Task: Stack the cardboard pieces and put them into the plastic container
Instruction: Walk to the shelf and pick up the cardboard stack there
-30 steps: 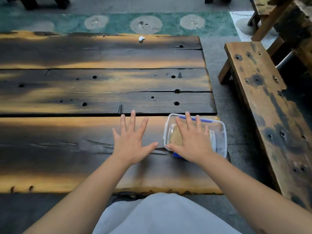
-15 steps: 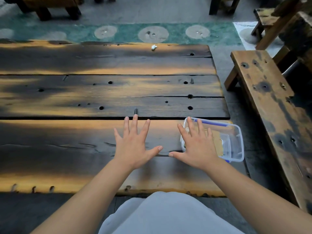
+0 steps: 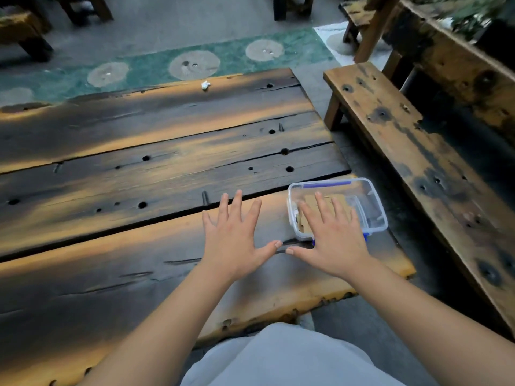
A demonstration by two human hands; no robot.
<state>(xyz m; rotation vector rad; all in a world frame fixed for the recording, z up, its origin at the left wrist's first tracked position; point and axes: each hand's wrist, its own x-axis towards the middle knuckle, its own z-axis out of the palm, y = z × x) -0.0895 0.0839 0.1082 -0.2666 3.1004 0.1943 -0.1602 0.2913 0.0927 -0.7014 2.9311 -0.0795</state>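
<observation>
Two hands out flat and spread wide in the head view, nothing gripped in either. The left hand (image 3: 234, 240) hovers palm-down over bare wood of the desk (image 3: 111, 288); whether it touches the surface I cannot tell. The right hand (image 3: 331, 240) sits just beside it, thumbs nearly meeting, its fingers (image 3: 320, 203) reaching over the near rim of the plastic container (image 3: 373, 207).

Cardboard pieces (image 3: 312, 200) show brown inside the tub, right under those fingertips. The stack looks to be in, so the job seems close to finished.

Now the risk: the container sits beyond the right hand, close to the desk's corner, with the floor (image 3: 359, 151) and a wooden bench (image 3: 404, 151) past it. A careless sweep or push from that right hand could slide the light tub off the edge and spill the cardboard. Fingers catching the rim on withdrawal could tip it too.
</observation>
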